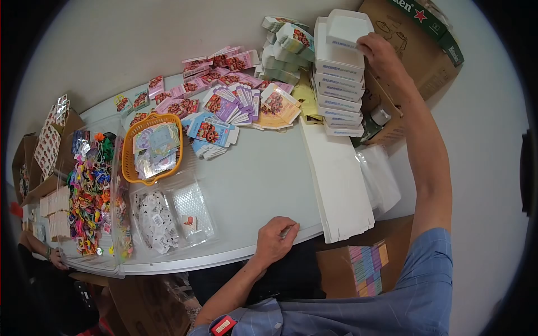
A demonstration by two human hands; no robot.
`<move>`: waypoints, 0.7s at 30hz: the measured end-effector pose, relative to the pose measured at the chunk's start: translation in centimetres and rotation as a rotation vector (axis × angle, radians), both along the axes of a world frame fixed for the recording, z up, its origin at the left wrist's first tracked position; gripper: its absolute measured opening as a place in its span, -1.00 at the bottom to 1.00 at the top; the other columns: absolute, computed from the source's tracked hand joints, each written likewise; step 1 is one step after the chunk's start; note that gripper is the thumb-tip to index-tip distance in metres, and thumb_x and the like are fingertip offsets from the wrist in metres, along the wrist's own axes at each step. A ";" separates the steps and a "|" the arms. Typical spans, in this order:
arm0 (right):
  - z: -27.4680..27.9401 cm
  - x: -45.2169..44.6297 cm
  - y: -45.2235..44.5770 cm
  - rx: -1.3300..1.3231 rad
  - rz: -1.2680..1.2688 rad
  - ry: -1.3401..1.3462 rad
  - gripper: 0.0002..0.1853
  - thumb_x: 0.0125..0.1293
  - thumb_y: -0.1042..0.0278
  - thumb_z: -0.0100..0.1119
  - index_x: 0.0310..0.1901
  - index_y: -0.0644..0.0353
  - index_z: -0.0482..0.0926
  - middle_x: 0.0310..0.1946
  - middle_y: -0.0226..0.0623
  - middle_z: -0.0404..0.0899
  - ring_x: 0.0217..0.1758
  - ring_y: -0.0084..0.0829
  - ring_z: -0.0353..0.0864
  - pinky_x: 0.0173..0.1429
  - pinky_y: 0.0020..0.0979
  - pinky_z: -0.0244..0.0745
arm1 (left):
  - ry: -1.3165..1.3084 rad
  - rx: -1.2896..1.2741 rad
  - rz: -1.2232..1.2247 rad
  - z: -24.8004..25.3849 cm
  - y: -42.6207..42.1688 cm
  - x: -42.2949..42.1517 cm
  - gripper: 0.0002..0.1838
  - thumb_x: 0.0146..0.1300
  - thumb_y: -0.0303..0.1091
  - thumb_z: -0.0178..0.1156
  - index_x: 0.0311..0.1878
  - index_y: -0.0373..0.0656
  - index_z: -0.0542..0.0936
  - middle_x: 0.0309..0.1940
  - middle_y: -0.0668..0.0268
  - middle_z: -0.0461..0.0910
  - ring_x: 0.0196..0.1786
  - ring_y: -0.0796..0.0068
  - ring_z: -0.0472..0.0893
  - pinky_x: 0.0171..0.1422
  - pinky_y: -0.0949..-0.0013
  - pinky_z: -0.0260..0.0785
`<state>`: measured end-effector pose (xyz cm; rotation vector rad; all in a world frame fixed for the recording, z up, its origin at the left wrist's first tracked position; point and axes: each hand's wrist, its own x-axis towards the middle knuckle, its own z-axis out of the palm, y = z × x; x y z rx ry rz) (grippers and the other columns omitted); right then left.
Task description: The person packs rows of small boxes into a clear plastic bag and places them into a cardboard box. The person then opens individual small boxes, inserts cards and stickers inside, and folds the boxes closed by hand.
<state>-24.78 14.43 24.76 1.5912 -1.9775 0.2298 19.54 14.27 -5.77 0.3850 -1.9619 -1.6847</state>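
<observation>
Atop the white stack (342,87), the upper box (347,23) lies toward ten o'clock from the right hand (382,55), whose grip pinches its corner, while the left hand (274,239), curled around nothing visible, rests well apart toward seven.

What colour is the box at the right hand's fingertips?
The top box is white, with blue print along its near edge, seen in the head view.

Single head-worn view, facing forward and down, wide with dark curved edges, close above the near side of the bench (263,185), left hand (277,236) and right hand (380,55) both in frame, wall (162,45) beyond.
</observation>
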 end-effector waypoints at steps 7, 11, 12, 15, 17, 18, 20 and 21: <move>2.4 10.2 5.2 -0.179 0.156 0.188 -0.87 0.38 0.52 0.26 -0.07 0.27 0.59 -0.15 -0.15 0.63 -0.08 -0.10 0.65 0.00 -0.23 0.57 | 0.015 0.108 0.005 -0.2 0.2 0.0 -0.89 0.32 -0.44 0.39 -0.18 -0.28 0.70 -0.31 0.20 0.71 -0.29 0.44 0.69 -0.18 0.39 0.56; -0.7 18.0 12.3 -0.071 0.268 0.091 -0.80 0.30 0.68 0.26 -0.08 0.22 0.60 -0.17 -0.15 0.63 -0.09 -0.07 0.66 0.00 -0.19 0.60 | 0.045 0.229 0.006 -1.5 -0.6 0.3 -0.76 0.37 -0.44 0.35 0.05 -0.30 0.63 -0.17 0.27 0.70 -0.24 0.53 0.66 -0.13 0.41 0.54; -2.5 19.2 14.4 -0.038 0.302 0.116 -0.75 0.24 0.69 0.27 -0.07 0.19 0.60 -0.18 -0.17 0.63 -0.09 -0.06 0.66 -0.01 -0.16 0.62 | 0.089 0.360 0.091 -0.5 -1.0 0.2 -0.66 0.41 -0.40 0.31 0.17 -0.33 0.56 -0.04 0.23 0.66 -0.15 0.51 0.65 -0.08 0.41 0.54; -8.2 24.4 20.9 0.084 0.317 -0.120 -0.63 0.14 0.69 0.24 -0.01 0.17 0.61 -0.14 -0.21 0.63 -0.09 -0.10 0.66 0.02 -0.13 0.61 | 0.209 0.459 0.211 2.9 -1.9 -0.1 -0.44 0.49 -0.29 0.21 0.43 -0.37 0.34 0.27 0.12 0.49 0.11 0.40 0.58 0.13 0.35 0.50; -11.9 26.9 24.4 0.150 0.325 -0.261 -0.60 0.13 0.69 0.24 0.04 0.20 0.57 -0.13 -0.20 0.60 -0.10 -0.11 0.65 0.01 -0.13 0.60 | 0.287 0.417 0.245 3.8 -2.0 -1.0 -0.31 0.53 -0.22 0.16 0.55 -0.38 0.20 0.43 0.05 0.36 0.29 0.32 0.52 0.29 0.29 0.46; -13.1 27.9 25.9 0.173 0.285 -0.271 -0.60 0.09 0.66 0.30 0.00 0.21 0.57 -0.14 -0.21 0.56 -0.09 -0.13 0.64 -0.04 -0.18 0.64 | 0.305 0.387 0.190 4.1 -1.5 -1.8 -0.27 0.56 -0.13 0.08 0.61 -0.32 0.11 0.51 0.02 0.25 0.43 0.23 0.39 0.42 0.20 0.36; -15.7 29.3 28.6 0.178 0.235 -0.350 -0.63 0.10 0.65 0.31 -0.02 0.20 0.57 -0.15 -0.22 0.56 -0.10 -0.14 0.63 -0.05 -0.19 0.63 | 0.319 0.354 0.141 3.9 0.5 -3.1 -0.23 0.60 -0.04 0.00 0.66 -0.26 0.02 0.59 -0.02 0.14 0.57 0.15 0.27 0.55 0.11 0.26; -16.9 29.5 29.8 0.184 0.181 -0.423 -0.66 0.12 0.64 0.32 -0.05 0.20 0.57 -0.16 -0.23 0.55 -0.11 -0.14 0.62 -0.06 -0.20 0.62 | 0.194 0.357 0.043 3.0 2.1 -4.4 -0.16 0.56 -0.02 0.07 0.66 -0.30 -0.03 0.63 -0.05 0.05 0.62 0.08 0.17 0.62 0.11 0.12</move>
